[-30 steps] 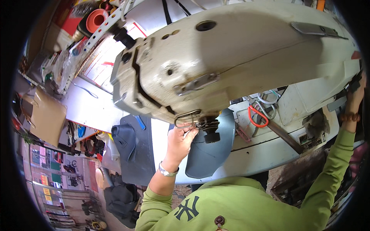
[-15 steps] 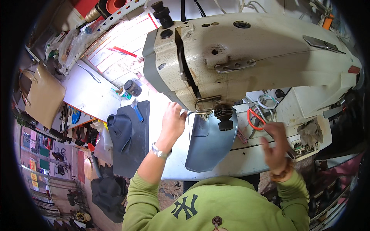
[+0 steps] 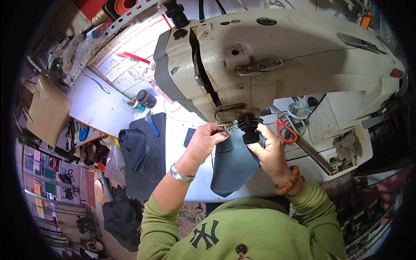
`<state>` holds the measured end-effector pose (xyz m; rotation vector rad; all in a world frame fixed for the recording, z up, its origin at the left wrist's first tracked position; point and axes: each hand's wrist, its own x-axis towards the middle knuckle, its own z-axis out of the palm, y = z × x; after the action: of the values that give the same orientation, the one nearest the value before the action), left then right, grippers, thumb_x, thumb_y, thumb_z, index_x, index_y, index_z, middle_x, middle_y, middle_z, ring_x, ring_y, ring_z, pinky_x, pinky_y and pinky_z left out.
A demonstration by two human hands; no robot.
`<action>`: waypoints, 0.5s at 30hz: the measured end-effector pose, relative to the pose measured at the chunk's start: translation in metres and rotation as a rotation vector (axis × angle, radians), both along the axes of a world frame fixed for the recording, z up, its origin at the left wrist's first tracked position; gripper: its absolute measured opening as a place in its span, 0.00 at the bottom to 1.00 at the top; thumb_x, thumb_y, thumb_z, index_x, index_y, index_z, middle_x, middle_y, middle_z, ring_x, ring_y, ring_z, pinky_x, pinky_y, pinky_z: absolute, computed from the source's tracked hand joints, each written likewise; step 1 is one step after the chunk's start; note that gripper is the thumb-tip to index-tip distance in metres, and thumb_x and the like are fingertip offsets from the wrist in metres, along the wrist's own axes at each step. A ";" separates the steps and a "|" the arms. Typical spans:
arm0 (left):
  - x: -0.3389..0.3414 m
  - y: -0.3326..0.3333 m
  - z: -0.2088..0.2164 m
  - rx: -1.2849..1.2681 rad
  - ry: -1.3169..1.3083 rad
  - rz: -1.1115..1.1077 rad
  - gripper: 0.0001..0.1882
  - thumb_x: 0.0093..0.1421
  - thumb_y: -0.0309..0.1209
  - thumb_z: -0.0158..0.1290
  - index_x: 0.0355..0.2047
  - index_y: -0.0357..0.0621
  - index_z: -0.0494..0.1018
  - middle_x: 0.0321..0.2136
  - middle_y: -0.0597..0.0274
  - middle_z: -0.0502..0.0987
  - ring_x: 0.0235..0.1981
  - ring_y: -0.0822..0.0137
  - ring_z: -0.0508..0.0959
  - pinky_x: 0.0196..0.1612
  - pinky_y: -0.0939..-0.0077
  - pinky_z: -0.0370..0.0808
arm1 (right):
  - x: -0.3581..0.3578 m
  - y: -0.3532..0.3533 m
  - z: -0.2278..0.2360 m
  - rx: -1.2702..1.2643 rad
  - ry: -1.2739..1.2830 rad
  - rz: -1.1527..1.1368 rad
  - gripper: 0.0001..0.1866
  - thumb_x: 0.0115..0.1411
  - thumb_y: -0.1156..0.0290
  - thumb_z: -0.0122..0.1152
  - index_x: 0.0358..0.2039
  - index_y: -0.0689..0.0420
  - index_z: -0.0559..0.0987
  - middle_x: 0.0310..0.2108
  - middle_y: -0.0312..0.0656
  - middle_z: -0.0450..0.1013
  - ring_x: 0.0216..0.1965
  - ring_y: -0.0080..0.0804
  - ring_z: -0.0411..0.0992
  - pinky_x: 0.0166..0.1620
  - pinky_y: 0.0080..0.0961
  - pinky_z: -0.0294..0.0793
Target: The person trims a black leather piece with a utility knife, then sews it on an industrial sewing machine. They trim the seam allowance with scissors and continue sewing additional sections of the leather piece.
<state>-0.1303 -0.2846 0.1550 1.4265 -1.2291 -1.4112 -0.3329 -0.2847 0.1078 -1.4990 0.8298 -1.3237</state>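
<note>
A dark blue-grey leather piece with a small stitched patch lies under the needle area of a cream sewing machine. My left hand is closed at the patch's left side, thumb and fingers pinching close beside the presser foot. On the other side my right hand grips the right edge of the leather, thumb on top; some of its fingers are behind the machine's black knob. The needle itself is too small to make out. Beside my left hand lies a small dark scrap.
Red-handled scissors and a metal bar lie to the right. On the left are a black mat with a blue-handled knife and a folded dark leather piece. Farther back stands a dark jar.
My right hand has moved left from beside the scissors and taken hold of the leather. My left hand has come nearer the presser foot, right and down. The leather has turned slightly.
</note>
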 end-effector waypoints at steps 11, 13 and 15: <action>0.003 0.001 -0.006 0.122 0.288 -0.013 0.05 0.61 0.26 0.54 0.27 0.46 0.72 0.20 0.76 0.69 0.18 0.84 0.63 0.19 0.90 0.55 | 0.009 -0.035 0.028 -0.127 0.669 -0.091 0.35 0.42 0.61 0.69 0.49 0.63 0.67 0.55 0.50 0.59 0.56 0.49 0.58 0.59 0.42 0.54; 0.004 0.001 -0.007 0.113 0.300 -0.022 0.05 0.61 0.27 0.54 0.27 0.46 0.72 0.20 0.76 0.69 0.18 0.85 0.63 0.19 0.90 0.56 | 0.012 -0.045 0.019 -0.021 0.737 -0.002 0.38 0.43 0.59 0.68 0.51 0.65 0.65 0.54 0.50 0.60 0.54 0.48 0.60 0.58 0.40 0.55; 0.005 0.001 -0.006 0.134 0.285 -0.014 0.05 0.61 0.27 0.53 0.27 0.46 0.72 0.20 0.77 0.68 0.18 0.85 0.63 0.19 0.90 0.55 | 0.014 -0.052 0.008 0.030 0.762 0.024 0.39 0.43 0.56 0.68 0.52 0.65 0.65 0.53 0.50 0.61 0.52 0.47 0.61 0.56 0.40 0.56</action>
<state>-0.1252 -0.2840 0.1486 1.2520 -0.9805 -1.6675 -0.3194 -0.3369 0.1156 -2.0066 1.2831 -0.6903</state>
